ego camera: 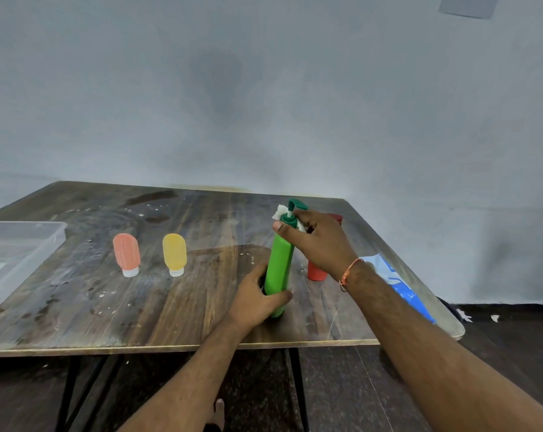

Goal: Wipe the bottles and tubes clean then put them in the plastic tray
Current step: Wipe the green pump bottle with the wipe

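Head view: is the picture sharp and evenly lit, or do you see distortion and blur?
Head view: wide-angle bending curves the wooden table edges; soft, even light with faint shadows; clear plastic tray at the left looks hazy; the tall green pump bottle is fairly sharp; no strong glare.

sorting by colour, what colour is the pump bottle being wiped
Green plastic pump bottle, darker green pump top; head view.

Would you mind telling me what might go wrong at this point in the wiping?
1. The right hand rubs a tissue round the pump of the green bottle; pressing it might squirt liquid.
2. The red bottle stands just behind that wrist and could get knocked over.
3. The left hand grips only the base, so the bottle may tip.
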### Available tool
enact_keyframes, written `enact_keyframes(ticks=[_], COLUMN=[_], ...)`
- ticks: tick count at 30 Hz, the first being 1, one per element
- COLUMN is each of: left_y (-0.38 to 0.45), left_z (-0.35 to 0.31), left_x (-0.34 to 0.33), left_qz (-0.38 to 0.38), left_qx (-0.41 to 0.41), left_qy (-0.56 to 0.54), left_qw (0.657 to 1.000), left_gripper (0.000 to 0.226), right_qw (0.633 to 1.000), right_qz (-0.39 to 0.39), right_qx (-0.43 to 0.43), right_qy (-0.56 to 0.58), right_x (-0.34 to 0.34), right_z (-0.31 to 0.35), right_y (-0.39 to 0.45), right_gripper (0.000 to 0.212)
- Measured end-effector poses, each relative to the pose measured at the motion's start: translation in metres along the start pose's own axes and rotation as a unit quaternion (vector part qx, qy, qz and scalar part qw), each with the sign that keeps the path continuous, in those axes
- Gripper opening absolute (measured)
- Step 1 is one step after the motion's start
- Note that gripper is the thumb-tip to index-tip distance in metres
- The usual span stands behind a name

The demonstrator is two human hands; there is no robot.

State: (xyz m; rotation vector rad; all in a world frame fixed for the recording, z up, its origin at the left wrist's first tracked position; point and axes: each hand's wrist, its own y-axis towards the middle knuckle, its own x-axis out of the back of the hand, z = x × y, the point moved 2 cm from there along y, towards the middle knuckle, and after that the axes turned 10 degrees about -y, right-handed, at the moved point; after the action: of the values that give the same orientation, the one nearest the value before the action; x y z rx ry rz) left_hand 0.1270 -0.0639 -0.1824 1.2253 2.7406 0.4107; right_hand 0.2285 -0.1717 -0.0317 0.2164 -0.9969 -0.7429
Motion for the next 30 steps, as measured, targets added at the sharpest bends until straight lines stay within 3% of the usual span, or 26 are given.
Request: enact_keyframes(ticks=[3, 9, 12, 16, 22, 25, 30], left_y=[-0.003, -0.002, -0.002, -0.006, -0.008, -0.008, -0.003], left_z=[-0.002, 0.004, 0.0, -0.001, -0.003, -0.004, -0.002], left_x=[-0.004, -0.004, -0.003, -0.003, -0.005, -0.003, -0.003], left_qz=[-0.024, -0.093, -0.097, -0.071, -0.012, -0.029, -0.076], left_qx=[-0.006, -0.039, -0.06, -0.087, -0.088, -0.06, -0.049], left_qy=[0.026, 0.064, 0.073, 0.076, 0.113, 0.075, 0.003], left_qw=[0.999, 0.993, 0.991, 0.991, 0.99, 0.995, 0.996], left_gripper=[0.036, 0.034, 0.039, 0.056, 0.062, 0.076, 0.079], right_qw=[1.0, 0.997, 0.997, 0.996, 0.994, 0.989, 0.977], right_qz=[0.01, -0.016, -0.021, -0.018, -0.005, -0.004, 0.014], right_qx=[0.001, 0.005, -0.013, -0.036, -0.014, 0.019, 0.053], right_qy=[-0.03, -0.07, -0.073, -0.084, -0.11, -0.144, -0.208], right_x=[-0.001, -0.014, -0.012, -0.004, 0.004, 0.006, 0.003], right_z=[0.001, 0.009, 0.009, 0.007, 0.011, 0.015, 0.027], right_y=[0.005, 0.008, 0.01, 0.009, 0.008, 0.005, 0.002], right_gripper=[0.026, 0.031, 0.027, 0.039, 0.023, 0.026, 0.036])
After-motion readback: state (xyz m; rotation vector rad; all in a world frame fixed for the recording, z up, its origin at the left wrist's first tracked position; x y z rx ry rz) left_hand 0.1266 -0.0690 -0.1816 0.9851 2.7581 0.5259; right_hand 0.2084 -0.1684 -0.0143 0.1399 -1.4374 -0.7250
